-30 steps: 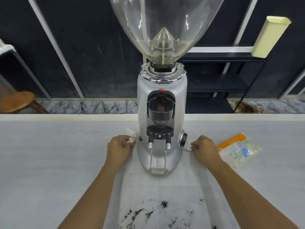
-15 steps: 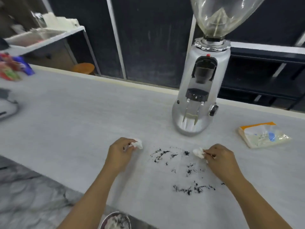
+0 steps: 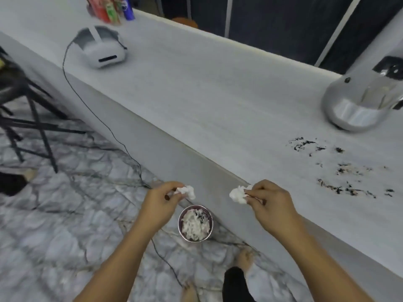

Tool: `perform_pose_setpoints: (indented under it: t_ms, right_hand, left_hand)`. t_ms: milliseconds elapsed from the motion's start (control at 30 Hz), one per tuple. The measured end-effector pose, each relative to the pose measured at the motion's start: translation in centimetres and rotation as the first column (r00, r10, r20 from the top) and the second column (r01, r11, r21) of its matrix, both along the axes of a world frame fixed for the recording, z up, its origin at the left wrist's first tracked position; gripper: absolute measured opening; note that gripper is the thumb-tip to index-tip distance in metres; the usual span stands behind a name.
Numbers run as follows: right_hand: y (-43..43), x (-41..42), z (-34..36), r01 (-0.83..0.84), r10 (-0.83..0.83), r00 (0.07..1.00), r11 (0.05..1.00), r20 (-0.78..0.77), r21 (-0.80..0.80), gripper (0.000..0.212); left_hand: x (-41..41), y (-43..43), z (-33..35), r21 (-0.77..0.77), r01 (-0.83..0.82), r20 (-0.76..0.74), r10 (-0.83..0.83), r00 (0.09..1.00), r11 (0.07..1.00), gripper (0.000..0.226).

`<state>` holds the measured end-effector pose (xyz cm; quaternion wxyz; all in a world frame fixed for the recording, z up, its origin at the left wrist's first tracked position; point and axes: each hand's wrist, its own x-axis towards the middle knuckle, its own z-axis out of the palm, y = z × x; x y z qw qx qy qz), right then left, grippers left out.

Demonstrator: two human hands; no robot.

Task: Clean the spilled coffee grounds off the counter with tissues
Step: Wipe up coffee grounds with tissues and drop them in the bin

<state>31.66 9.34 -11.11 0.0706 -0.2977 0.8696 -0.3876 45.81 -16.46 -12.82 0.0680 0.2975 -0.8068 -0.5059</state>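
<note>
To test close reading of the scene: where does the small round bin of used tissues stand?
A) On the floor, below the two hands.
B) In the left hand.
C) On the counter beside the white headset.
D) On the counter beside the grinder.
A: the bin stands on the marble floor, below the left hand pinching the left wad and the right hand pinching the right wad.

Grounds point(image 3: 340, 168) on counter point(image 3: 218, 94), grinder point(image 3: 357, 105) behind; bin point(image 3: 195, 223) on floor point(image 3: 54, 225).
</note>
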Motion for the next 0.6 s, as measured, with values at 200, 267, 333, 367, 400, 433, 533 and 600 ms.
perform_pose_setpoints:
  t_ms: [200,267,333,367,400,433,533,600]
  right_hand:
    - [-4.6,5.4,-10.1,-0.129,0.115,0.981,0.988,0.16,0.085,0.019]
    - [-5.6,5.9,-15.6,-0.133,0.106,0.97,0.985,0.218,0.111,0.02]
    - [-6.6,6.1,-21.9,-0.137,0.093,0.96,0.979,0.266,0.153,0.021]
    - [-7.0,6.1,-25.2,-0.14,0.085,0.956,0.974,0.282,0.18,0.02]
    - [-7.6,6.0,-28.5,-0.146,0.08,0.953,0.966,0.293,0.211,0.019]
    - [-8.0,5.9,-31.8,-0.16,0.085,0.953,0.957,0.292,0.243,0.018]
    - [-9.4,4.7,-42.1,-0.198,0.11,0.956,0.927,0.273,0.319,0.013]
    - [-10.2,4.0,-48.3,-0.231,0.133,0.956,0.889,0.26,0.395,0.01]
  left_hand:
    - [7.6,-1.3,-8.4,0.05,-0.076,0.157,0.067,0.985,0.996,0.019]
    - [8.6,-1.2,-13.3,0.051,-0.093,0.174,0.083,0.981,0.994,0.027]
    - [9.0,-1.0,-18.8,0.046,-0.113,0.192,0.103,0.976,0.992,0.035]
    - [9.0,-0.9,-21.9,0.046,-0.12,0.201,0.108,0.974,0.992,0.038]
    - [8.7,-0.7,-25.0,0.048,-0.124,0.215,0.111,0.97,0.991,0.04]
    - [8.3,-0.5,-28.2,0.052,-0.123,0.231,0.108,0.967,0.991,0.039]
    - [6.1,-0.6,-38.9,0.046,-0.088,0.261,0.073,0.963,0.995,0.031]
    - [4.7,-0.8,-45.7,0.028,-0.084,0.304,0.072,0.95,0.996,0.029]
